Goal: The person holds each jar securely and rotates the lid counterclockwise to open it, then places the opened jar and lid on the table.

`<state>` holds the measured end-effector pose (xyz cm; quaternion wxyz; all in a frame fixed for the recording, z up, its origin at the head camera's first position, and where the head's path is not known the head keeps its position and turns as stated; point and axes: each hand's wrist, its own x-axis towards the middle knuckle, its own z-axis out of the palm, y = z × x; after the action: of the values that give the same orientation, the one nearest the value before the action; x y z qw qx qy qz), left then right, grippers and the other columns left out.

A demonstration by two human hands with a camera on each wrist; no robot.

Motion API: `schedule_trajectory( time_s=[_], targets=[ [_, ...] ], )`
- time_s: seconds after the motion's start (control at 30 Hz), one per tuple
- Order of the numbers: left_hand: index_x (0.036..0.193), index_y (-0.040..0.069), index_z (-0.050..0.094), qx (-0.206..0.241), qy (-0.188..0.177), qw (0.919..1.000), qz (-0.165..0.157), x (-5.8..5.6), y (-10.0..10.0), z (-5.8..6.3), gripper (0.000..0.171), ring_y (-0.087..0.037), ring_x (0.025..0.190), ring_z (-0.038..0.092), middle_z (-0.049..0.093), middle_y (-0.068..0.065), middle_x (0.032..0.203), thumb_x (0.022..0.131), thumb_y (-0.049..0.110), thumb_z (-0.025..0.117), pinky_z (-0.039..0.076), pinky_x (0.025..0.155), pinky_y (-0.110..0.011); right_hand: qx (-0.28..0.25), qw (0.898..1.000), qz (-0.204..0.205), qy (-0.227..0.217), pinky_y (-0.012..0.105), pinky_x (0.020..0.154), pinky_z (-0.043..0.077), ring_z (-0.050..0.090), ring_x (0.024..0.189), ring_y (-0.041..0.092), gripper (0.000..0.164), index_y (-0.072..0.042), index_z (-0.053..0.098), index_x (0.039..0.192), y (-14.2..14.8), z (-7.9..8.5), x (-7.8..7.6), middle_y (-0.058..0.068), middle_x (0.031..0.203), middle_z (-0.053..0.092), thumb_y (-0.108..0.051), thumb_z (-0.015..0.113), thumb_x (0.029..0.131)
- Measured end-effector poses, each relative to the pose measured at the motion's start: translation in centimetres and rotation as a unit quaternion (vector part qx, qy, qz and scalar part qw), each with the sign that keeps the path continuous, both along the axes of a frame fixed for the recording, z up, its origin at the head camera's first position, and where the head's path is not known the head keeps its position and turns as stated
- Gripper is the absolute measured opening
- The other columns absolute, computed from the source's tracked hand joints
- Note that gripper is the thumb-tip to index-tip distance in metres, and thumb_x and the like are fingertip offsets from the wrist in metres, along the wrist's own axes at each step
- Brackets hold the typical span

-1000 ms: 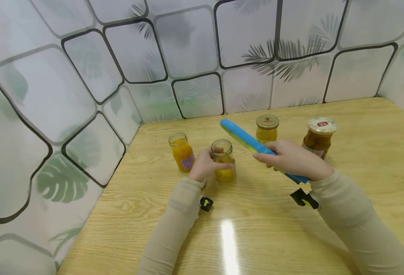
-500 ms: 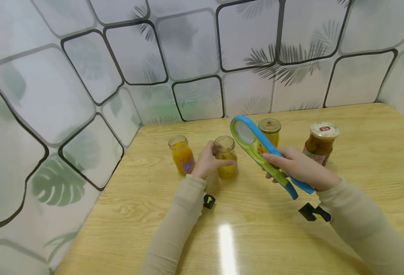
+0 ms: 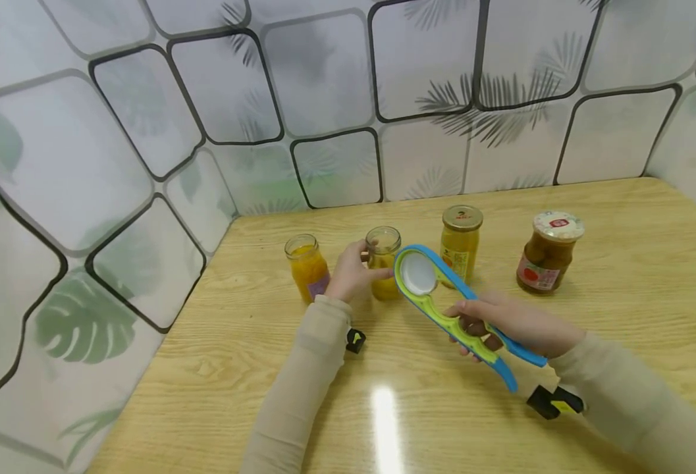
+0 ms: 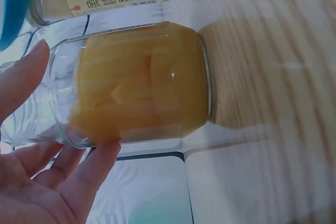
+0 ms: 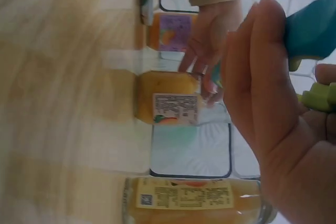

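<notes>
Blue-and-green jar opener [image 3: 442,296], a white lid caught in its ring, sits clamped by its handles in our right hand [image 3: 504,324]; our left hand [image 3: 348,273] cups the open jar [image 3: 383,262] on the wooden table [image 3: 620,316].

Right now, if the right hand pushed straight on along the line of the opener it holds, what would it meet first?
Probably the open jar that the left hand grips: the jar opener in the right hand points its ring end there. Depth is unclear; the gold-lidded jar stands close beside.
</notes>
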<state>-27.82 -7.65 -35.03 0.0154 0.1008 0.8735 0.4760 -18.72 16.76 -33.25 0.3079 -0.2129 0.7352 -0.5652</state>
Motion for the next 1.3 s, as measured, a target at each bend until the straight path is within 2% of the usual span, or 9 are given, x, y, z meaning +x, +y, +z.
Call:
schedule_trajectory(
  time_s=[0.1, 0.17, 0.2, 0.3, 0.37, 0.5, 0.7, 1.13, 1.3],
  targets=[
    [0.126, 0.007, 0.048, 0.0, 0.003, 0.9999, -0.011, -0.1, -0.1, 0.2, 0.058, -0.03, 0.118, 0.044, 0.048, -0.009, 0.125, 0.074, 0.015, 0.072, 0.04, 0.092, -0.037, -0.002, 0.999, 0.018, -0.028, 0.024, 0.052, 0.033, 0.057, 0.073, 0.026, 0.042, 0.002, 0.05, 0.084, -0.4, -0.7, 0.0, 0.005, 0.069, 0.045, -0.035, 0.038, 0.096],
    [0.126, 0.007, 0.047, 0.001, 0.002, 0.9999, -0.015, -0.1, -0.2, 0.2, 0.057, -0.031, 0.119, 0.044, 0.048, -0.009, 0.126, 0.075, 0.016, 0.072, 0.04, 0.093, -0.038, -0.005, 0.998, 0.03, -0.056, 0.024, 0.052, 0.029, 0.057, 0.073, 0.026, 0.042, -0.001, 0.04, 0.071, -0.8, -1.1, -0.1, 0.003, 0.067, 0.037, -0.035, 0.039, 0.096],
    [0.125, 0.008, 0.047, -0.002, -0.001, 0.9999, -0.015, -0.1, -0.2, 0.3, 0.056, -0.031, 0.119, 0.044, 0.048, -0.008, 0.126, 0.075, 0.017, 0.072, 0.04, 0.093, -0.038, -0.006, 0.997, 0.034, -0.071, 0.024, 0.052, 0.028, 0.057, 0.072, 0.024, 0.04, -0.002, 0.042, 0.072, -1.0, -1.4, -0.1, 0.003, 0.067, 0.037, -0.035, 0.039, 0.095],
    [0.124, 0.008, 0.047, -0.008, -0.009, 0.9998, -0.017, 0.1, -0.3, 0.3, 0.056, -0.031, 0.119, 0.044, 0.049, -0.008, 0.126, 0.075, 0.019, 0.072, 0.039, 0.094, -0.039, -0.016, 0.993, 0.039, -0.109, 0.022, 0.051, 0.029, 0.057, 0.072, 0.023, 0.038, -0.002, 0.046, 0.077, -1.6, -2.1, -0.1, 0.002, 0.066, 0.039, -0.034, 0.038, 0.096],
    [0.124, 0.007, 0.047, -0.011, -0.013, 0.9997, -0.02, 0.2, -0.3, 0.3, 0.057, -0.031, 0.119, 0.045, 0.049, -0.009, 0.126, 0.074, 0.019, 0.072, 0.04, 0.093, -0.039, -0.026, 0.99, 0.044, -0.133, 0.022, 0.051, 0.029, 0.056, 0.07, 0.02, 0.036, -0.001, 0.049, 0.09, -1.8, -2.6, -0.1, 0.001, 0.065, 0.034, -0.033, 0.036, 0.096],
    [0.126, 0.005, 0.045, -0.01, -0.01, 0.9996, -0.026, 0.3, -0.3, 0.4, 0.06, -0.031, 0.119, 0.045, 0.049, -0.01, 0.124, 0.074, 0.019, 0.072, 0.04, 0.093, -0.04, -0.048, 0.981, 0.045, -0.18, 0.021, 0.05, 0.031, 0.053, 0.069, 0.018, 0.033, 0.001, 0.046, 0.099, -2.3, -3.2, -0.2, 0.0, 0.066, 0.033, -0.031, 0.037, 0.096],
    [0.126, 0.005, 0.046, -0.011, -0.008, 0.9996, -0.025, 0.2, -0.3, 0.4, 0.06, -0.031, 0.119, 0.045, 0.05, -0.009, 0.123, 0.075, 0.019, 0.072, 0.041, 0.092, -0.04, -0.063, 0.972, 0.038, -0.222, 0.025, 0.063, 0.046, 0.055, 0.077, 0.018, 0.056, 0.011, 0.032, 0.126, -2.7, -3.5, -0.4, 0.004, 0.08, 0.045, -0.037, 0.033, 0.096],
    [0.122, 0.009, 0.047, -0.02, -0.013, 0.9994, -0.026, 0.0, -0.3, -0.2, 0.055, -0.03, 0.119, 0.045, 0.048, -0.01, 0.129, 0.075, 0.022, 0.072, 0.039, 0.094, -0.04, -0.078, 0.961, 0.061, -0.256, 0.031, 0.072, 0.048, 0.057, 0.081, 0.018, 0.062, 0.01, 0.028, 0.128, -4.0, -4.1, -0.9, 0.012, 0.095, 0.054, -0.043, 0.029, 0.096],
    [0.124, 0.009, 0.047, -0.019, -0.017, 0.9993, -0.027, 0.0, -0.3, -0.1, 0.056, -0.031, 0.119, 0.044, 0.047, -0.011, 0.13, 0.076, 0.022, 0.071, 0.039, 0.094, -0.041, -0.085, 0.96, 0.074, -0.258, 0.03, 0.072, 0.048, 0.058, 0.083, 0.019, 0.059, 0.01, 0.029, 0.128, -3.9, -4.0, -1.0, 0.01, 0.092, 0.053, -0.039, 0.028, 0.096]
  ],
)
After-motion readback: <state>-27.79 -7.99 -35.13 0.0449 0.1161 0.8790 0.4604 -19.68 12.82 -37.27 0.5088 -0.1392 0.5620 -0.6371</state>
